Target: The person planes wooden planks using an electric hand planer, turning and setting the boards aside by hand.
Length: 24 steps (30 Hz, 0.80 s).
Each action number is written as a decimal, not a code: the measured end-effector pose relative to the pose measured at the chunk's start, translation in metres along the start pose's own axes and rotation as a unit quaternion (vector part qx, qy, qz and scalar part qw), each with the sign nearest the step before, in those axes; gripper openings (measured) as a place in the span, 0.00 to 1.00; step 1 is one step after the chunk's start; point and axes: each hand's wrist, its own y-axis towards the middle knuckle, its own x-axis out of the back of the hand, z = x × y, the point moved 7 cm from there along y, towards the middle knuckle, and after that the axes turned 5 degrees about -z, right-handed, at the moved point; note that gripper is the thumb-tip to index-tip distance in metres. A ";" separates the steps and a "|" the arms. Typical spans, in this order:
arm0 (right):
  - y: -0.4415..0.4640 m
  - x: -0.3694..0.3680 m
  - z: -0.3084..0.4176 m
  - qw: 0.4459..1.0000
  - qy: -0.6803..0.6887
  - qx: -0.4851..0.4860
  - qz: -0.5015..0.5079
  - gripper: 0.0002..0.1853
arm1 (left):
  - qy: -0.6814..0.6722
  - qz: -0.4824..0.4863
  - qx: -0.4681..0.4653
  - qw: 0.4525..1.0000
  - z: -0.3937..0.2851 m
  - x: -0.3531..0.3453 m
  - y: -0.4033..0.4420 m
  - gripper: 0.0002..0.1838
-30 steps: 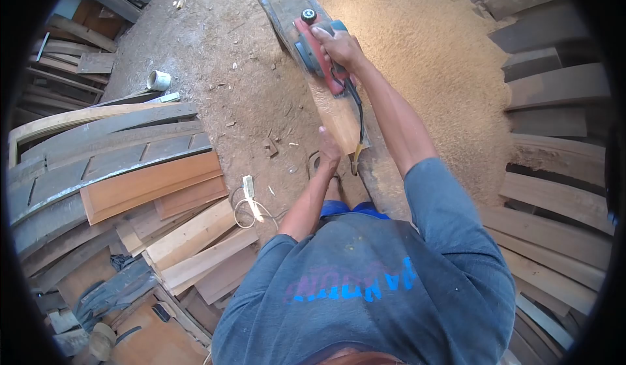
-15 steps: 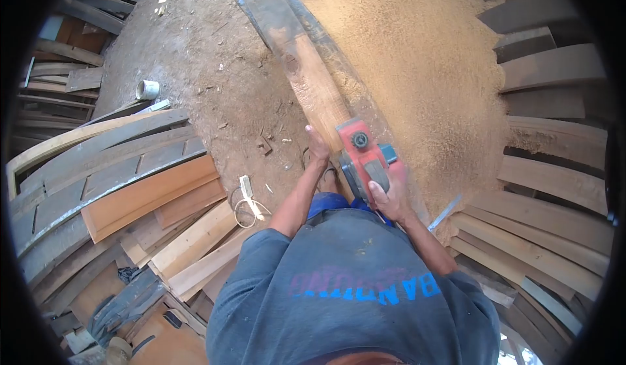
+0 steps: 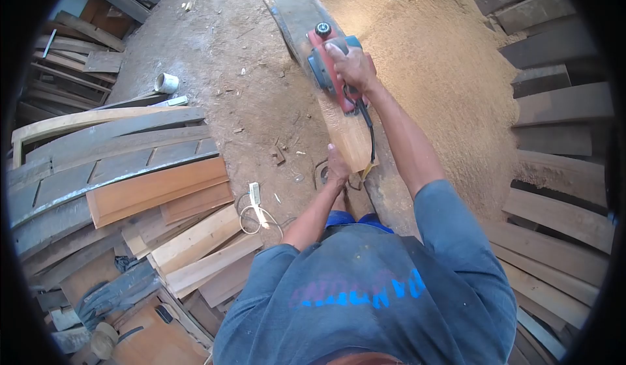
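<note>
A red and dark-grey electric planer (image 3: 338, 81) rests on a long wooden board (image 3: 347, 137), well out ahead of my body. My right hand (image 3: 353, 68) is closed around the planer's handle, arm stretched forward. The machine's black cord hangs back along the board. At the board's near left edge, my left hand (image 3: 337, 166) grips the wood with the thumb pointing up; its other fingers are partly hidden. Behind the planer the wood looks pale and freshly planed, while the far part (image 3: 297, 3) is grey.
Wood shavings (image 3: 443, 104) are heaped to the right. Stacked planks (image 3: 561, 208) line the right side. On the left lie more boards and an orange-brown panel (image 3: 156, 192). A power strip with a looped cord (image 3: 254, 195) and a white cup (image 3: 167, 83) are on the left.
My right hand has pushed the planer forward along the board, away from my body. My left hand stays at the board's near end. The view has shifted slightly.
</note>
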 end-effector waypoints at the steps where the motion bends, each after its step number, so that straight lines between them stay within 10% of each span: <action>1: 0.002 -0.004 0.001 0.998 0.050 -0.022 0.030 0.25 | -0.046 -0.015 0.025 0.998 -0.004 -0.001 -0.002 0.39; 9: -0.033 -0.007 -0.020 0.978 0.157 -0.095 0.100 0.24 | -0.095 -0.026 0.074 0.992 0.042 0.004 0.011 0.38; 18: -0.281 0.046 -0.098 0.979 0.060 -0.134 0.142 0.19 | -0.348 0.041 0.305 0.886 0.041 0.025 -0.024 0.54; 24: -0.317 0.045 -0.084 0.994 0.041 -0.033 0.097 0.22 | -0.372 0.055 0.309 0.873 0.002 0.023 -0.032 0.54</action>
